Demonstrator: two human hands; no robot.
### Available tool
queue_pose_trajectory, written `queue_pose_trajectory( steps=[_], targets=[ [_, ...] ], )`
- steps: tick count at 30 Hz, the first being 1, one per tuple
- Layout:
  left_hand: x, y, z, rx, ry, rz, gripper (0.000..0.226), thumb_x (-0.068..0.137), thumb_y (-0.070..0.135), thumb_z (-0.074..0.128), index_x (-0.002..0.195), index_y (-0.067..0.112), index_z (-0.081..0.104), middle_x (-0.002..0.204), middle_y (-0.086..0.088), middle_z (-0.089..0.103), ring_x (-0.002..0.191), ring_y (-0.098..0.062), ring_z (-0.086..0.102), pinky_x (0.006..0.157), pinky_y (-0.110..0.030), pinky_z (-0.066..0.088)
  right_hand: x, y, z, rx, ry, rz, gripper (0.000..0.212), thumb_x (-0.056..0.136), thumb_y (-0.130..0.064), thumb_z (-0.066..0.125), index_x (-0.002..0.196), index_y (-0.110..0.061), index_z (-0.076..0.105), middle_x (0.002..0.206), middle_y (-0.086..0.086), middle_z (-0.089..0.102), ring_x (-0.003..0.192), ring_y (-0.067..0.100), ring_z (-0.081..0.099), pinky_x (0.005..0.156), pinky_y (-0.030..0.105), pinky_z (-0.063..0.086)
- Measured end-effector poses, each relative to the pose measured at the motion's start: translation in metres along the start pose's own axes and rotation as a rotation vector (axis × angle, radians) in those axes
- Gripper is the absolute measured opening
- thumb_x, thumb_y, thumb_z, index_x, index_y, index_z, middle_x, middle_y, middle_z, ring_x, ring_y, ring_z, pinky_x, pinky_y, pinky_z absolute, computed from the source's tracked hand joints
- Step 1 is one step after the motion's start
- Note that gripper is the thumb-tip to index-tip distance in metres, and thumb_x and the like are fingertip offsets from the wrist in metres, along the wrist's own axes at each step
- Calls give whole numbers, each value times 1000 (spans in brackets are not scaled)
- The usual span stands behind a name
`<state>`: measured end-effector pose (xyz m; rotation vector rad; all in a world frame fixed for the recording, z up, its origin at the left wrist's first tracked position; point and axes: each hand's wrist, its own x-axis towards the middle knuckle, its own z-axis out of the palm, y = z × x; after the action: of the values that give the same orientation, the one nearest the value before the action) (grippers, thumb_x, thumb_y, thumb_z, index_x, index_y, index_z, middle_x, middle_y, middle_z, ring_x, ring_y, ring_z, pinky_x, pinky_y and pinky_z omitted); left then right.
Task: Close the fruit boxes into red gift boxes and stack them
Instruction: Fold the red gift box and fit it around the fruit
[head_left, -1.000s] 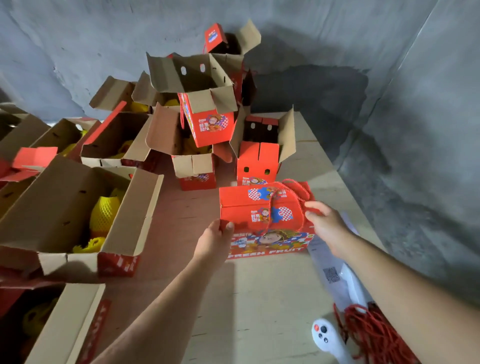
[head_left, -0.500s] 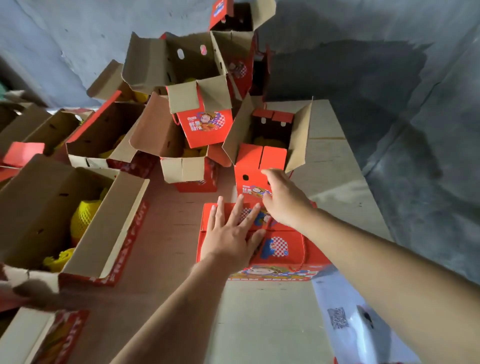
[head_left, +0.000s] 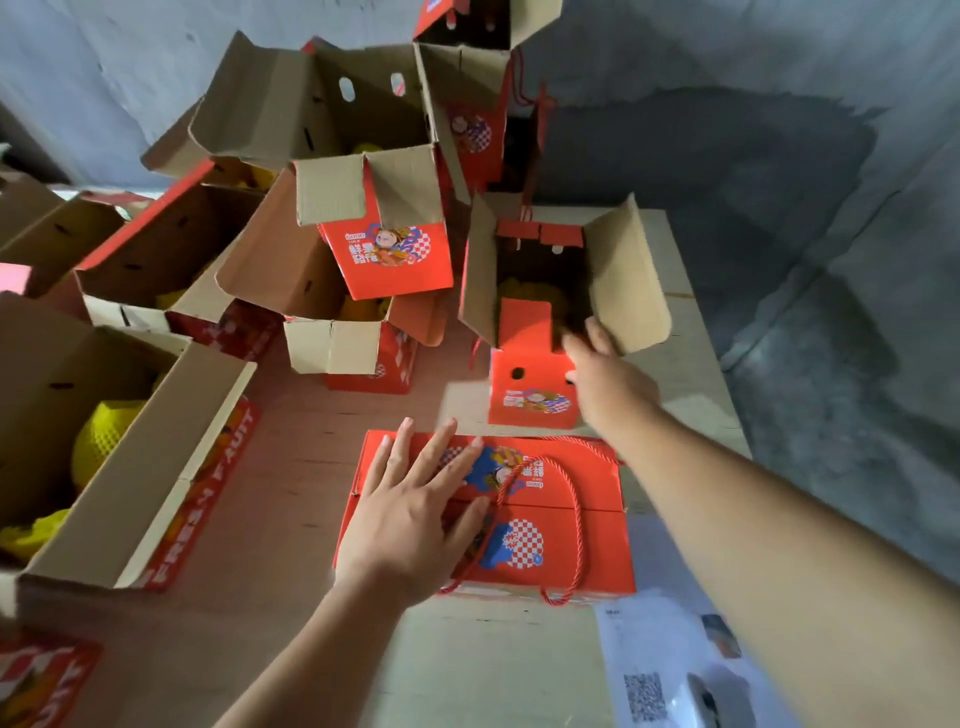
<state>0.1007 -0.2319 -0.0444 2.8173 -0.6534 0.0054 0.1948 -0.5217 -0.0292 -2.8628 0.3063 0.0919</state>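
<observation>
A closed red gift box (head_left: 561, 525) with a red rope handle lies flat on the table in front of me. My left hand (head_left: 415, 512) rests on its lid with the fingers spread and straight. Just behind it stands an open red box (head_left: 530, 384) with brown flaps up and yellow fruit inside. My right hand (head_left: 608, 379) reaches to that box's near right corner, fingers extended at the right flap; the hand is blurred.
Several open red and brown fruit boxes (head_left: 384, 249) crowd the left and back of the table, some stacked. A large open box (head_left: 130, 467) with netted yellow fruit is at left. White printed paper (head_left: 660, 670) lies at lower right. A grey wall is behind.
The closed box was set down flat and my left hand spread on its lid. My right hand left the lid and moved forward to the open box behind.
</observation>
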Motion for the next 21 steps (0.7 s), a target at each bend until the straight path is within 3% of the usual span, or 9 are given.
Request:
queue_pose_trajectory(
  steps=[4, 6, 8, 9, 11, 13, 16, 19, 21],
  targets=[
    [0, 2, 3, 15, -10, -21, 64, 100, 79, 15, 159, 59, 0, 171, 22, -3, 159, -19, -15, 125, -42, -10, 7, 66, -35, 8, 23, 168, 69, 101, -15, 41, 156, -52, 21, 172, -6, -9, 132, 43, 49, 97, 40, 44],
    [1, 3, 2, 14, -16, -25, 65, 99, 80, 14, 158, 59, -2, 171, 22, -4, 160, -20, -14, 125, -42, -10, 12, 67, -39, 274, 96, 262, 68, 99, -11, 45, 157, -45, 32, 171, 1, -7, 135, 36, 48, 94, 29, 38],
    [1, 3, 1, 13, -13, -31, 65, 98, 81, 13, 158, 60, -1, 171, 22, -2, 160, -20, -13, 125, -42, -10, 16, 44, -33, 554, 233, 372, 60, 102, -22, 52, 159, -33, 34, 167, 6, 5, 129, 24, 48, 94, 26, 32],
    [1, 4, 0, 12, -13, -32, 65, 98, 81, 13, 158, 60, -1, 171, 22, -2, 160, -20, -13, 125, -42, -10, 18, 31, -29, 683, 291, 460, 65, 101, -32, 55, 160, -29, 29, 166, 7, 10, 123, 20, 45, 94, 29, 32],
    [1, 4, -1, 8, -9, -31, 65, 98, 81, 13, 158, 60, -1, 171, 23, -2, 160, -19, -13, 125, -41, -11, 22, 12, -24, 1077, 349, 733, 84, 92, -51, 58, 161, -24, 18, 165, 7, 18, 131, 24, 42, 101, 41, 37],
    [0, 4, -1, 8, -12, -33, 65, 99, 81, 14, 158, 60, 0, 170, 24, -4, 160, -19, -13, 124, -40, -11, 25, 10, -18, 1233, 138, 890, 86, 90, -52, 60, 158, -13, 27, 163, 16, 32, 141, 38, 42, 114, 53, 38],
    [2, 5, -1, 9, -15, -32, 64, 100, 79, 18, 158, 59, 4, 170, 24, 0, 160, -21, -10, 125, -42, -8, 27, 22, -14, 1376, -232, 1001, 59, 91, -42, 73, 136, -10, 53, 132, 19, 65, 116, 39, 65, 99, 52, 56],
    [2, 4, 0, 21, -23, -33, 64, 100, 79, 17, 158, 58, 3, 170, 22, 2, 160, -20, -10, 124, -41, -10, 26, 22, -11, 1171, -210, 838, 46, 103, -40, 54, 134, -6, 51, 136, 17, 63, 104, 32, 67, 83, 42, 58],
    [1, 4, 0, 18, -29, -43, 64, 99, 80, 15, 158, 59, 2, 171, 22, 2, 160, -20, -10, 124, -41, -11, 22, 22, -8, 1024, -182, 733, 46, 98, -43, 66, 124, -9, 48, 134, 10, 63, 110, 27, 66, 89, 36, 56]
  ],
)
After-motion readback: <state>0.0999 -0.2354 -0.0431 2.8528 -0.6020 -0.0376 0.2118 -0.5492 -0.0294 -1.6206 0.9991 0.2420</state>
